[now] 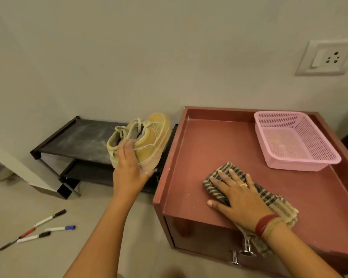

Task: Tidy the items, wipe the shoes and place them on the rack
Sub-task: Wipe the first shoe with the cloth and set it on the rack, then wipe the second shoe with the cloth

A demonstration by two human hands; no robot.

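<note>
My left hand (129, 167) grips a pair of tan lace-up shoes (147, 137) by their heels, holding them over the right end of the black two-tier rack (76, 137). My right hand (237, 195) lies flat, fingers spread, on a checked cloth (277, 205) that rests on the top of the red-brown cabinet (209, 153). Part of the cloth hangs over the cabinet's front edge.
An empty pink plastic basket (293, 141) stands at the back right of the cabinet top. Several marker pens (48, 227) lie scattered on the floor at lower left. A wall socket (327, 59) is at upper right. The rack's top shelf is dusty.
</note>
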